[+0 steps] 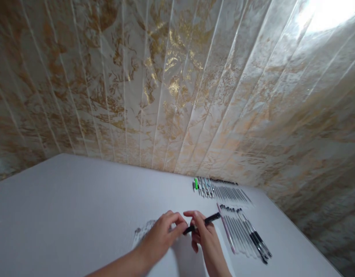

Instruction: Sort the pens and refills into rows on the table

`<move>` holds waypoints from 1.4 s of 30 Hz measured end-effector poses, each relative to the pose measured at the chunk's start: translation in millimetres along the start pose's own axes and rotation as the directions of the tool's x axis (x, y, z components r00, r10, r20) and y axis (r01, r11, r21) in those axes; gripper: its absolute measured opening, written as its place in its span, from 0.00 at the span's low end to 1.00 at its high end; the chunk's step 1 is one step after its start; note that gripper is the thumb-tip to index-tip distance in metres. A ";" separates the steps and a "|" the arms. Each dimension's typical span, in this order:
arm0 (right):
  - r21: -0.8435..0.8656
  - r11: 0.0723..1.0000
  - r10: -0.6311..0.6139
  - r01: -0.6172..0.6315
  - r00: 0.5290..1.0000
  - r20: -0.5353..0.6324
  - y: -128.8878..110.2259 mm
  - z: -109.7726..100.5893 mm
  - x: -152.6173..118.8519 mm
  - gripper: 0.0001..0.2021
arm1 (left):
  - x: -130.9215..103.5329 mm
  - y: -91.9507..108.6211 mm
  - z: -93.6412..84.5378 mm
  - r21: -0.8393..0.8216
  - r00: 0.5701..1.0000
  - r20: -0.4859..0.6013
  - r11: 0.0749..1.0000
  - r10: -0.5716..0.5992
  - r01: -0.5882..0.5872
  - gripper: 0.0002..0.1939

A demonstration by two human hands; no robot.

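Note:
A pen (212, 218) with black ends is held between my two hands above the white table. My left hand (168, 227) pinches its lower-left end between thumb and fingertips. My right hand (204, 232) has its fingers closed around the middle, and the other black end sticks out past them to the right. The middle of the pen is partly hidden by my right fingers, so I cannot tell whether it is one piece or two. Beside my left wrist lies a clear packet with dark markings (144, 231), partly covered by the arm.
Right of my hands lies a row of slim pens (240, 231) with a pink stick (227, 231) at its left side. Farther back is another row of pens (227, 192), beside a bright green piece (196, 184). Patterned gold-and-silver curtain (165, 84) borders the white table (79, 207).

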State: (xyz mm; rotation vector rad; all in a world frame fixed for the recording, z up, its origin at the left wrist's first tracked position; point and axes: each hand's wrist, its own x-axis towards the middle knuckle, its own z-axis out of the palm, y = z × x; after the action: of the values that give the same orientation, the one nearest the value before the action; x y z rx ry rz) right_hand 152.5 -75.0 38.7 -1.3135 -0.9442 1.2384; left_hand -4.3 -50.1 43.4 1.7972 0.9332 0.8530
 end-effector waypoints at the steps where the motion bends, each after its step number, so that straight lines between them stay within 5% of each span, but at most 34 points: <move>1: -0.033 0.999 0.012 -0.012 1.000 0.004 5.1 -3.4 -0.6 0.30 | 0.0 -7.7 -3.4 0.067 1.000 -0.020 0.998 0.011 -0.010 0.16; 5: -0.218 0.973 -0.072 0.078 0.997 0.034 14.9 -14.0 -4.0 0.30 | -0.6 -29.5 -13.0 0.283 0.998 -0.056 0.959 0.038 -0.021 0.10; 8: -0.373 0.912 -0.148 0.170 0.985 0.087 18.1 -13.4 -6.3 0.19 | -2.0 -35.7 -11.5 0.366 0.998 -0.060 0.931 0.029 -0.005 0.10; 13: -0.432 0.883 -0.207 0.187 0.978 0.000 28.2 -3.9 -5.3 0.05 | -5.2 -39.4 -4.5 0.445 0.998 -0.054 0.895 0.043 -0.014 0.14; 35: -0.582 0.764 -0.302 0.279 0.951 0.060 40.3 -2.3 -1.5 0.08 | -5.3 -40.5 -5.2 0.468 0.998 -0.048 0.883 0.051 -0.022 0.15; 42: -0.567 0.792 -0.243 0.228 0.969 0.051 37.9 0.0 -0.3 0.08 | -5.3 -39.9 -4.4 0.466 0.997 -0.048 0.885 0.057 -0.029 0.16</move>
State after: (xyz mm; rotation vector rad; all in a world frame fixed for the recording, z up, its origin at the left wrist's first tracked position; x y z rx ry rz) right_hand 148.2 -80.5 1.4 -1.5993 -1.4897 0.7592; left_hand -20.0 -40.9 7.1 2.2174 1.2187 0.7547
